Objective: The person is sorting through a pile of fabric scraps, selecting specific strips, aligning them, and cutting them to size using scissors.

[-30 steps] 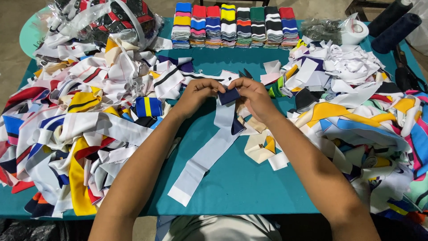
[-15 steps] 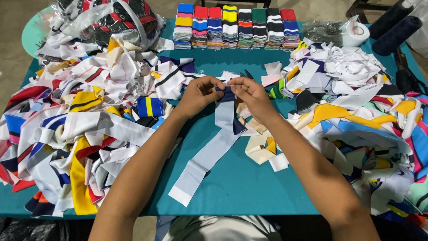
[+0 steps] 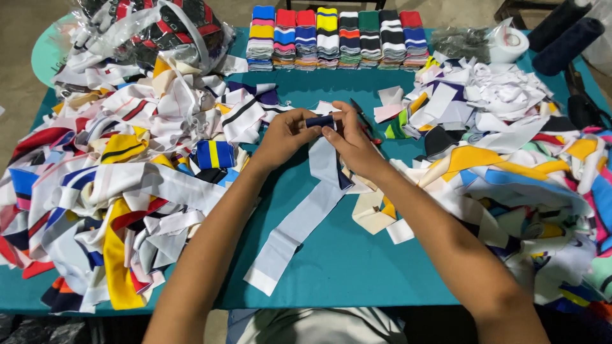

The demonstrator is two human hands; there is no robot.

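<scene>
Navy-tipped fabric strip [image 3: 319,185] pinched at its top end between both hands over the teal table [image 3: 357,267].

Left hand [image 3: 284,137] and right hand [image 3: 350,143] meet at mid-table, fingertips closed tight on the strip's dark blue end, and its pale length trails down toward the person across the bare cloth. Heaps of mixed coloured scraps [image 3: 115,172] lie to the left, another pile [image 3: 510,159] to the right, and a row of folded striped stacks [image 3: 335,38] lines the far edge.
</scene>
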